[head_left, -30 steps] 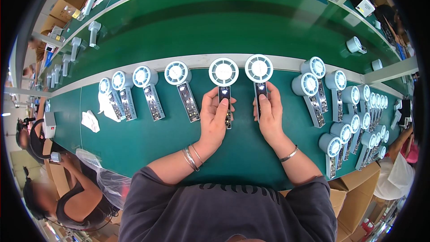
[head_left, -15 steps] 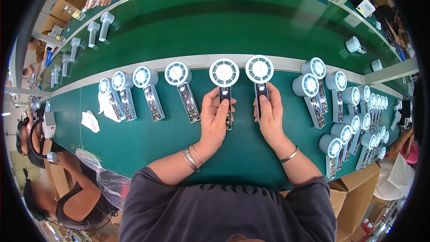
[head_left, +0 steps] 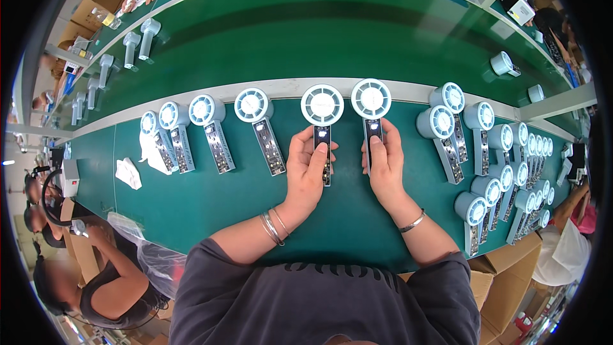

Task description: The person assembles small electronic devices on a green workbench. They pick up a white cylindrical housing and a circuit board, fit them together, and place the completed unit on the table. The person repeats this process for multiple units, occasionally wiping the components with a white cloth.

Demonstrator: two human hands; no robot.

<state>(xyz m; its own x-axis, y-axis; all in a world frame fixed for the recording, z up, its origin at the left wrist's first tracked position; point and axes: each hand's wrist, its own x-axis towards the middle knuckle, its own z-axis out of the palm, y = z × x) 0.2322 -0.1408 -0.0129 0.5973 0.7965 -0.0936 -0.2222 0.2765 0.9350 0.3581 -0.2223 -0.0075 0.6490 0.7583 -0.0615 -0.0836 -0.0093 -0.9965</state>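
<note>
Flanking the left hand and right hand, each wrapped round a fan, are other fans and a white cloth.

table: green | fans over table: pale blue, white centres, radial spoke pattern | their handle fronts: black | cloth at table's left: white | shirt at table's near edge: dark grey
</note>
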